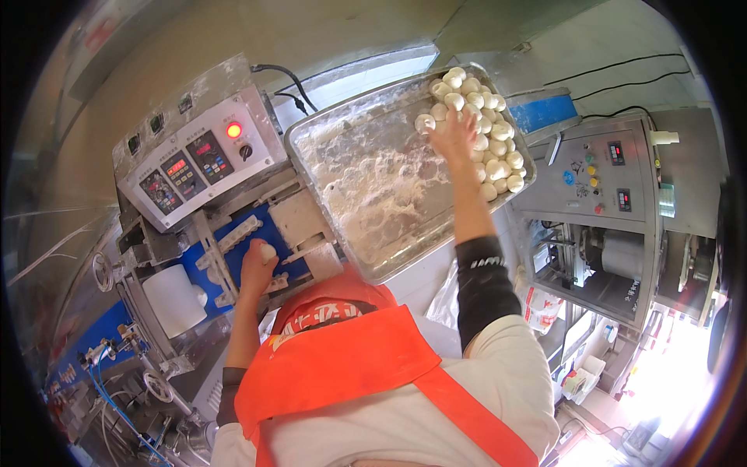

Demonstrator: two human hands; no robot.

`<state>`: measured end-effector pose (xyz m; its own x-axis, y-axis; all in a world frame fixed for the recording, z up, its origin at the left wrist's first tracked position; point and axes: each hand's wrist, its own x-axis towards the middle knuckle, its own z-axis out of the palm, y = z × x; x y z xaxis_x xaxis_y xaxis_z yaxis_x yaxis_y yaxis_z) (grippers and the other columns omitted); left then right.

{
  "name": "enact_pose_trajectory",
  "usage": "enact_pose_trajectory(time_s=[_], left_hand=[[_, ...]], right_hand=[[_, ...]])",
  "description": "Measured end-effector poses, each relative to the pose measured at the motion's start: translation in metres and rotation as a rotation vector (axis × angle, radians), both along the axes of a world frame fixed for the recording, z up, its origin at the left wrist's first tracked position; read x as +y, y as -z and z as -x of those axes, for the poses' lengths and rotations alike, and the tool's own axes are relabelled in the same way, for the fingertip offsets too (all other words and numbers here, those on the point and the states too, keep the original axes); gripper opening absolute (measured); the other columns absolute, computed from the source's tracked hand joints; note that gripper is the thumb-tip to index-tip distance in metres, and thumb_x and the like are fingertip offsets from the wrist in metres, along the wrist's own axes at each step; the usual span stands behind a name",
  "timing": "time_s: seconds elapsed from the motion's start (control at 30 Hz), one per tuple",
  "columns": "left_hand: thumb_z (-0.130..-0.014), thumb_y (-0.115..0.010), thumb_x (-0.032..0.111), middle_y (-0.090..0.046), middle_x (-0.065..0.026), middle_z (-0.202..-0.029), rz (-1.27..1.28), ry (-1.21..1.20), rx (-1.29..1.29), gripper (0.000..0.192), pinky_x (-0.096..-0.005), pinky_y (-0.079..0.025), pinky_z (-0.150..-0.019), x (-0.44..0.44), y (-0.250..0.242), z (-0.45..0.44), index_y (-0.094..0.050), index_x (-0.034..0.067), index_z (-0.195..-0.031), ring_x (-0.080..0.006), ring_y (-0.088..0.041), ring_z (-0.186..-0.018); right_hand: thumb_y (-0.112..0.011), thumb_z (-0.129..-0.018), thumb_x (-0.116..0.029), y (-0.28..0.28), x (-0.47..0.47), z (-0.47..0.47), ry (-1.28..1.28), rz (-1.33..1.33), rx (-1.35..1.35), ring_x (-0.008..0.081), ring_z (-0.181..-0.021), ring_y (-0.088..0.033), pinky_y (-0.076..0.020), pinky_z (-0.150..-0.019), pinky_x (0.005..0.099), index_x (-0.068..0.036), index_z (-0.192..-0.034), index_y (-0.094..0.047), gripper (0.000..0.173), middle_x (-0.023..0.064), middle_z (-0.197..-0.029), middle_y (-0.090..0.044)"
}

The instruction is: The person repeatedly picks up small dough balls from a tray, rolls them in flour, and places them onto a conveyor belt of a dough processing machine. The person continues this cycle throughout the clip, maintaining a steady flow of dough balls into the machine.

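My left hand (257, 274) is over the blue conveyor belt (235, 265) of a dough-forming machine, its fingers curled around a white dough ball (268, 252). On the far right of a large metal tray (373, 271) lies a heap of round white dough balls (499, 149). My right hand (458, 137) reaches onto the heap's left edge, fingers spread and touching the balls. What lies under that palm is hidden. Flour coats the tray's left and middle parts, with round marks in it.
A control box (198, 157) with lit displays and a red lamp stands beyond the belt. White rollers (175, 299) and a handwheel (159, 386) are at the left. To the right stands a steel machine (589, 175) with knobs. A clear plastic bag (444, 298) hangs below the tray.
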<state>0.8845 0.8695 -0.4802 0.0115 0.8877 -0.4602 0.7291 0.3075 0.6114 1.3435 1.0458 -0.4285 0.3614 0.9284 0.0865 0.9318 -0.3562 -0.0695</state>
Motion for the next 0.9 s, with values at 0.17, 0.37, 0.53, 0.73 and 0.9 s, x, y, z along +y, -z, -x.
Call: enact_pose_trajectory(time_s=[0.17, 0.37, 0.53, 0.73, 0.9], left_hand=[[-0.074, -0.072, 0.012, -0.048, -0.02, -0.132, -0.288, 0.253, 0.316, 0.053, -0.0453, -0.036, -0.103, -0.005, 0.004, -0.001, -0.053, 0.006, -0.124, -0.0398, -0.045, -0.121], [-0.083, -0.068, 0.015, -0.05, -0.0183, -0.129, -0.038, 0.047, -0.363, 0.066, -0.0395, -0.047, -0.093, 0.012, -0.024, -0.09, -0.036, 0.003, -0.14, -0.0296, -0.056, -0.11], [-0.084, -0.062, 0.017, -0.033, -0.0334, -0.141, -0.091, 0.132, -0.15, 0.084, -0.0444, -0.035, -0.105, 0.018, -0.013, -0.143, -0.01, -0.007, -0.146, -0.0445, -0.042, -0.125], [-0.088, -0.056, 0.013, -0.057, -0.0311, -0.095, 0.037, 0.06, -0.249, 0.082, -0.0476, -0.048, -0.071, 0.027, -0.008, -0.154, 0.0, -0.008, -0.144, -0.0441, -0.06, -0.081], [-0.085, -0.059, 0.011, -0.057, -0.0278, -0.088, -0.018, 0.048, -0.243, 0.086, -0.0468, -0.047, -0.065, 0.027, 0.001, -0.161, 0.001, -0.012, -0.142, -0.042, -0.06, -0.074]], right_hand=[[-0.074, -0.071, -0.052, 0.02, 0.069, -0.073, 0.002, 0.077, 0.089, 0.0418, -0.14, -0.019, -0.0239, -0.111, 0.0542, -0.019, -0.148, -0.025, 0.097, 0.0215, -0.15, -0.025], [-0.077, -0.066, -0.051, 0.035, 0.13, -0.075, 0.044, 0.155, 0.006, 0.0404, -0.138, -0.023, -0.0221, -0.112, 0.0504, -0.016, -0.147, -0.025, 0.102, 0.0208, -0.148, -0.028], [-0.079, -0.063, -0.05, 0.066, 0.151, -0.109, -0.174, 0.197, -0.048, 0.0393, -0.134, -0.031, -0.0302, -0.106, 0.0508, -0.018, -0.144, -0.031, 0.099, 0.02, -0.142, -0.036], [-0.081, -0.059, -0.048, 0.069, 0.187, -0.126, -0.015, 0.196, -0.07, 0.0379, -0.128, -0.041, -0.04, -0.1, 0.0514, -0.022, -0.14, -0.037, 0.096, 0.0191, -0.135, -0.044], [-0.071, -0.073, -0.042, 0.082, 0.155, -0.121, -0.328, 0.013, -0.405, 0.0337, -0.118, -0.046, -0.0419, -0.095, 0.0502, -0.016, -0.135, -0.041, 0.073, 0.0127, -0.127, -0.05]])
